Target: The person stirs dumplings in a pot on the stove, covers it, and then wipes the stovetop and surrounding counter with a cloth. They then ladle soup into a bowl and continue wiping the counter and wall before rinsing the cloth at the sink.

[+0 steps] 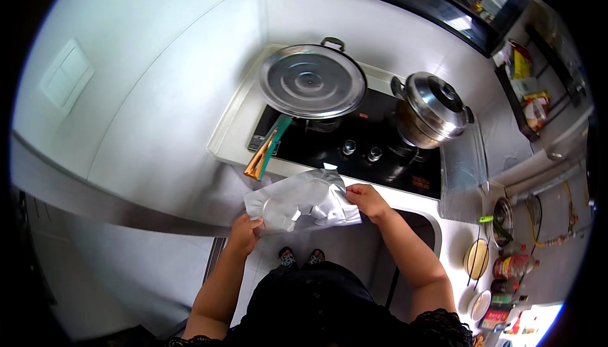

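Observation:
A crinkled silver foil sheet (285, 198) with a ragged opening near its lower edge is stretched between my hands, in front of the black gas stove (326, 151). My left hand (244, 233) pinches its lower left corner. At the right edge, my right hand (368, 200) grips the sheet between thumb and fingers. Just beyond the foil, a pan with a flat metal lid (310, 80) sits over the left burner, its teal and wooden handle (266, 147) pointing toward me. Over the right burner stands a lidded steel pot (434, 109).
Two stove knobs (361, 151) face me. A plain wall (171, 106) closes off the left side. To the right, the counter carries a metal bowl (501, 220), a yellowish dish (476, 259), a white bowl (479, 306) and several bottles. A wall rack (527, 87) holds packets.

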Demonstrator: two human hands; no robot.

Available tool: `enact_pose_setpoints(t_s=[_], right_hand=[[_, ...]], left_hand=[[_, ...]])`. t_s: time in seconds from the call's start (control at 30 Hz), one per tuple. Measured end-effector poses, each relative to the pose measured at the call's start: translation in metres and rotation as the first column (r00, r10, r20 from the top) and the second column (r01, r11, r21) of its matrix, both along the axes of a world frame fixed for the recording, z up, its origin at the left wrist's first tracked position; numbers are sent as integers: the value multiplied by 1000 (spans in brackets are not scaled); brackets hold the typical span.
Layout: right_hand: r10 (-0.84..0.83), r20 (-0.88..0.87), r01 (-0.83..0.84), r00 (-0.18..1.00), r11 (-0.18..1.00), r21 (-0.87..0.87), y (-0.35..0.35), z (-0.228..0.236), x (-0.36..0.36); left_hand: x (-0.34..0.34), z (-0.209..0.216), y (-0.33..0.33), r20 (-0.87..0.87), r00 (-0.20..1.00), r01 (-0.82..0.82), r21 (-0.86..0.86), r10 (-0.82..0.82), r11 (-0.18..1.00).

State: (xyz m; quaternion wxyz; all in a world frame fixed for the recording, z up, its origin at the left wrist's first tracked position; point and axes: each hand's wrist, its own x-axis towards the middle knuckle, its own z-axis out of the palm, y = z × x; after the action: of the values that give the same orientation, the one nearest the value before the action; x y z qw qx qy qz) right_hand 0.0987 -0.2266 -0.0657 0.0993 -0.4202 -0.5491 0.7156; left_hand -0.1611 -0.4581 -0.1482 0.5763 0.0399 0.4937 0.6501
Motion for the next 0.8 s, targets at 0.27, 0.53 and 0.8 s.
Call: enact_pose_setpoints(t_s=[0.27, 0.53, 0.8], right_hand=[[24, 31, -18, 999, 986, -164, -18, -53, -85], [229, 1, -229, 973, 973, 43, -34, -87, -147], [175, 172, -143, 969, 972, -186, -22, -84, -145]], left_hand=[[-20, 75, -49, -458, 809, -421, -15, 368, 907], [-37, 139, -40, -694, 494, -542, 224, 523, 810], [-144, 148, 68, -864, 147, -479, 364, 482, 799]])
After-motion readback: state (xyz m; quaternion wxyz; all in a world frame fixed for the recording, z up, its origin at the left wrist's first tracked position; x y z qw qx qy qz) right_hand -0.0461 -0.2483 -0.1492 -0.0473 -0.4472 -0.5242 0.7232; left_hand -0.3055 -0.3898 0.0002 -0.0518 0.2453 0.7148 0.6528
